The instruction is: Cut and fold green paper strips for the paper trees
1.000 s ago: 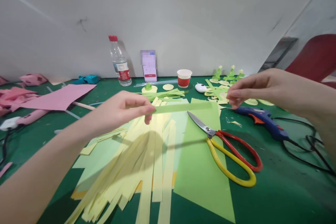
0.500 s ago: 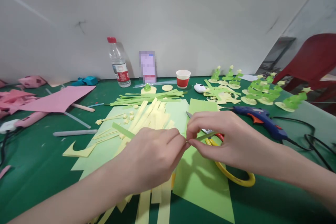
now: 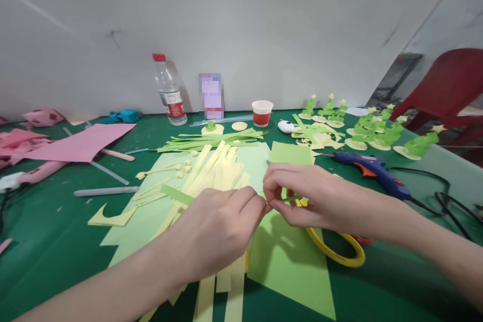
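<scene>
At the centre of the frame, the left hand (image 3: 226, 224) and the right hand (image 3: 307, 193) met, both pinching a green paper strip (image 3: 175, 194), one end of which poked out left of the left hand. The scissors (image 3: 352, 262), partly hidden, lay below the right hand. Pale yellow strips (image 3: 221, 163) spread left of centre; a blue glue gun (image 3: 381, 172) lay at the right

Left of the small white-and-red paper cup (image 3: 262, 114) stand an upright lilac-screened phone (image 3: 212, 96) (pixelated beyond reading) and, farther left, a clear, red-capped plastic bottle (image 3: 171, 96), while a red, curved-backed chair (image 3: 445, 83) shows well to the cup's right.
</scene>
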Available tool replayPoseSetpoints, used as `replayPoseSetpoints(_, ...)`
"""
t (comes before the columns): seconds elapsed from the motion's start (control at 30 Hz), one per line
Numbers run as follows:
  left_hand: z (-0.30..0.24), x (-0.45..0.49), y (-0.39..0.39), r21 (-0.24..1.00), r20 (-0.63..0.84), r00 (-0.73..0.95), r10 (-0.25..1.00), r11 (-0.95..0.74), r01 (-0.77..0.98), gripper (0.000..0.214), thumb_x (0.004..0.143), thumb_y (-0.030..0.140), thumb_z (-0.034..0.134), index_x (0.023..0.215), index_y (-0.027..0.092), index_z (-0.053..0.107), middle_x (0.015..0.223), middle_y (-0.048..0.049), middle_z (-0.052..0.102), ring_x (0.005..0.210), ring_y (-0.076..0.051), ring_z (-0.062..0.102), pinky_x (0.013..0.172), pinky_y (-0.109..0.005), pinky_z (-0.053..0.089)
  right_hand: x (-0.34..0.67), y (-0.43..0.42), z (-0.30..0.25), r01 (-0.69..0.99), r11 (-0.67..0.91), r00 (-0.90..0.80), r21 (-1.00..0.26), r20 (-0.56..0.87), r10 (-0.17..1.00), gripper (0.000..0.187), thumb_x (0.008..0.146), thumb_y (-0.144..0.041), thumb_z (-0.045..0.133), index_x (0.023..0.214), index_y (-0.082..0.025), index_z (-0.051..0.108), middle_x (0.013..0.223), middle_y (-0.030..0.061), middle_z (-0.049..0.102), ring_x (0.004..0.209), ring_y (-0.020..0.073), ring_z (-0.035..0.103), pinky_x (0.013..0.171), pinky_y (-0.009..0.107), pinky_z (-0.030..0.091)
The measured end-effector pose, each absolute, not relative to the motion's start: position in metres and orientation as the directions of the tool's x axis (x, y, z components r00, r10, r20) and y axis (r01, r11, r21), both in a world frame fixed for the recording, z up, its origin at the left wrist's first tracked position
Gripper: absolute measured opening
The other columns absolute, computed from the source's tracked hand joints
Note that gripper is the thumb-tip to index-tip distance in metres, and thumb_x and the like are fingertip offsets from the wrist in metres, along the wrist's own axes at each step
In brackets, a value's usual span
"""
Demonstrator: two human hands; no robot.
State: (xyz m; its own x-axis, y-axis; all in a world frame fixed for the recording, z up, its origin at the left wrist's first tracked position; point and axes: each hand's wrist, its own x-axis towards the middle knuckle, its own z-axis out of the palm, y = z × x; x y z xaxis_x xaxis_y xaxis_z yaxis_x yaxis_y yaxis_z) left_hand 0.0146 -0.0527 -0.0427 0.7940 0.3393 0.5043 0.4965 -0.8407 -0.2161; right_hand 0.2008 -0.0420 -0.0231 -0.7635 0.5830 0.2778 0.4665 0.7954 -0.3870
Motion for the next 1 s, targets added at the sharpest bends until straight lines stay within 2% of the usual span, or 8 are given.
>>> replayPoseSetpoints(0.2,-0.03,0.011,-0.047,-0.097,0.556,0.726,0.404,-0.836,0.54,0.03,0.088,0.015,0.038,0.067,0.012,0.059,0.056,-0.0013,0.059,0.044,-0.012,0.05,0.039,-0.023,0.033,0.214,-0.035,-0.01,0.543,0.747,-0.718,-0.383,0.25,0.65,0.011,0.08,-0.012,0.04,0.071,-0.017,0.043,0.068,-0.0009,0.048,0.059,0.0085,0.042,0.051,0.02,0.035)
replayPoseSetpoints(0.47,-0.001,-0.005,-0.033,0.112,0.573,0.587,0.572,-0.764,0.635,0.028,0.085,0.021,0.043,0.063,0.015,0.058,0.053,0.0015,0.06,0.047,-0.009,0.053,0.045,-0.019,0.036,0.26,-0.019,0.012,0.634,0.65,-0.625,-0.419,0.217,0.75,0.016,0.083,-0.024,0.036,0.069,-0.02,0.042,0.06,-0.0029,0.047,0.046,0.0054,0.048,0.042,0.018,0.038)
replayPoseSetpoints(0.67,0.004,-0.006,-0.034,0.326,0.492,0.504,0.709,-0.688,0.649,0.03,0.083,0.022,0.044,0.057,0.015,0.057,0.051,0.002,0.06,0.046,-0.01,0.056,0.046,-0.02,0.037,0.28,-0.015,0.018,0.753,0.639,-0.572,-0.158,0.323,0.754,0.02,0.082,-0.029,0.037,0.066,-0.021,0.047,0.051,-0.0054,0.05,0.04,0.0041,0.043,0.038,0.016,0.033)
replayPoseSetpoints(0.77,0.009,-0.008,-0.031,0.497,0.447,0.378,0.811,-0.576,0.649,0.028,0.082,0.024,0.046,0.057,0.015,0.056,0.049,0.0025,0.059,0.043,-0.009,0.056,0.045,-0.02,0.039,0.273,-0.025,0.02,0.837,0.544,-0.462,-0.062,0.454,0.762,0.029,0.086,-0.036,0.033,0.066,-0.021,0.048,0.055,-0.0027,0.054,0.044,0.0065,0.049,0.041,0.02,0.036)
replayPoseSetpoints(0.8,0.011,-0.007,-0.03,0.586,0.395,0.342,0.853,-0.52,0.621,0.027,0.082,0.025,0.047,0.058,0.015,0.055,0.049,0.0027,0.059,0.042,-0.009,0.056,0.044,-0.019,0.04,0.265,-0.031,0.019,0.843,0.536,-0.443,-0.049,0.502,0.743,0.028,0.086,-0.038,0.035,0.067,-0.021,0.048,0.058,-0.0012,0.056,0.047,0.008,0.051,0.042,0.021,0.037)
replayPoseSetpoints(0.87,0.011,-0.001,-0.026,0.759,0.229,0.322,0.918,-0.376,0.532,0.026,0.083,0.026,0.045,0.06,0.016,0.052,0.05,0.0036,0.058,0.04,-0.009,0.056,0.042,-0.019,0.042,0.238,-0.048,0.013,0.81,0.585,-0.449,-0.036,0.605,0.658,0.017,0.088,-0.025,0.037,0.082,-0.021,0.052,0.081,0.0037,0.062,0.068,0.0112,0.059,0.057,0.022,0.047)
replayPoseSetpoints(0.93,0.009,0.01,-0.023,0.868,0.09,0.349,0.933,-0.245,0.431,0.025,0.086,0.024,0.04,0.063,0.017,0.046,0.047,0.0052,0.056,0.037,-0.008,0.053,0.039,-0.017,0.04,0.201,-0.065,0.0,0.668,0.742,-0.536,0.056,0.729,0.426,0.022,0.087,-0.01,0.033,0.087,-0.017,0.054,0.09,0.0066,0.062,0.09,0.0134,0.057,0.078,0.023,0.048)
replayPoseSetpoints(1.0,0.005,0.024,-0.021,0.924,0.075,0.365,0.928,-0.202,0.324,0.025,0.089,0.023,0.036,0.064,0.018,0.041,0.043,0.0072,0.051,0.034,-0.006,0.047,0.037,-0.016,0.037,0.162,-0.077,-0.016,0.45,0.875,-0.668,0.178,0.718,0.197,0.033,0.09,-0.013,0.025,0.091,-0.018,0.058,0.098,0.0035,0.062,0.102,0.015,0.051,0.095,0.028,0.041)
